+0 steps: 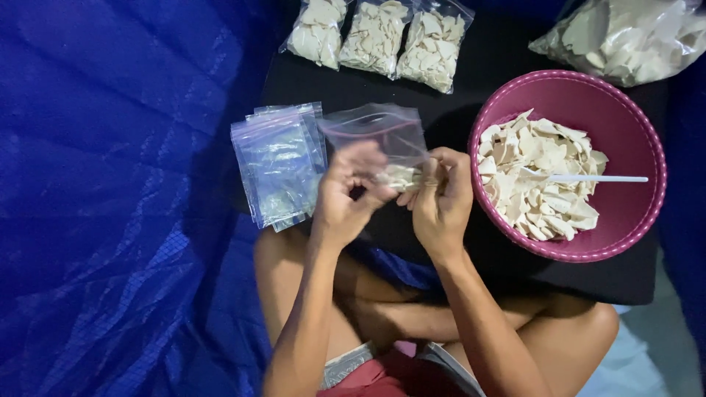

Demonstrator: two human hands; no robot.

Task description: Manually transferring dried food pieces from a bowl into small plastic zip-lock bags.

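Clear plastic zip bag (382, 140), part-filled with pale chips, is gripped by both hands, left hand (346, 195) and right hand (441, 198), above the black worktop (456, 103); its mouth is best kept upright and pinched evenly.

bag in hands (382, 140): between empty bags (279, 165) left, bowl (632, 213) right
filled bags (379, 37): behind

My left hand (346, 192) and right hand (441, 198) together pinch a small clear zip bag (382, 140) holding a few pale chips. Left of my hands lies a stack of empty bags (279, 165); right sits a pink bowl (632, 125) of chips.
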